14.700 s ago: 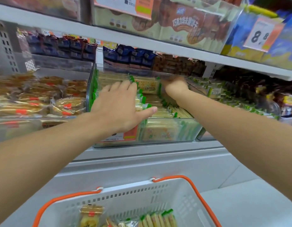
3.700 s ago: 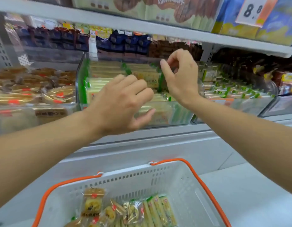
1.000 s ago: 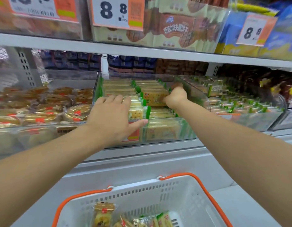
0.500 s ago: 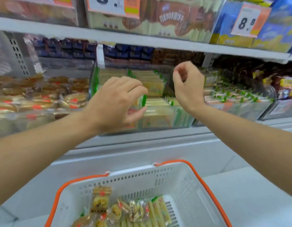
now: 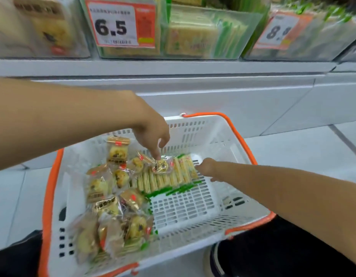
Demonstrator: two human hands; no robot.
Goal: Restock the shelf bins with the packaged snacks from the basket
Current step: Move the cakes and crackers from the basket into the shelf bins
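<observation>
Price tag (image 5: pixel 121 24); pale tiled floor (image 5: pixel 305 148)

right hand's (image 5: pixel 208 168) fingers hidden behind cracker packs (image 5: pixel 169 176), shelf bins (image 5: pixel 203 33) blurred

**One head cam, tilted steeply down at basket**

Single view, worn on head, facing fwd and down. White slotted plastic basket with orange rim (image 5: pixel 229 134) fills lower centre, close below the lens. Clear plastic shelf bins with price tags (image 5: pixel 193 33) cut off along top edge, so cam sits near shelf front. Both forearms enter from the sides. Wide-angle bend at edges. No 2nd view, so no overlap.
</observation>
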